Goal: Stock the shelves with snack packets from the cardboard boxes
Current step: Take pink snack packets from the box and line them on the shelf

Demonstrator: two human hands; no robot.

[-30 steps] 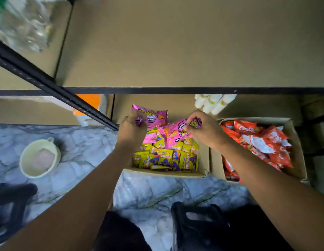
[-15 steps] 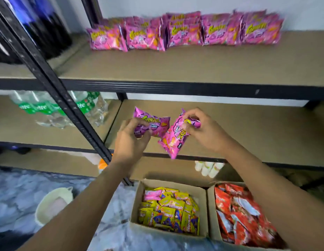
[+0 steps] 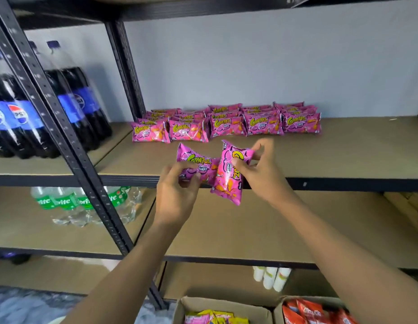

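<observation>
My left hand (image 3: 177,192) grips one pink snack packet (image 3: 194,163) lying sideways, at the front edge of the shelf board (image 3: 343,157). Beside it my right hand (image 3: 261,171) pinches a second pink packet (image 3: 229,178) by its top, so it hangs upright and touches the first. Rows of the same pink packets (image 3: 226,123) stand along the back of that shelf. At the bottom edge an open cardboard box (image 3: 222,307) holds yellow and pink packets, and a second box (image 3: 315,311) holds red ones.
Dark cola bottles (image 3: 70,108) stand on the left bay behind a black slanted upright (image 3: 63,127). Clear green-label bottles (image 3: 86,204) lie on the shelf below. White cups (image 3: 271,277) lie on the lowest shelf. A cardboard box (image 3: 409,209) sits at the right edge.
Both hands have lifted the two pink packets out of the box on the floor up to the shelf with the pink rows. My view has tilted upward with them.
</observation>
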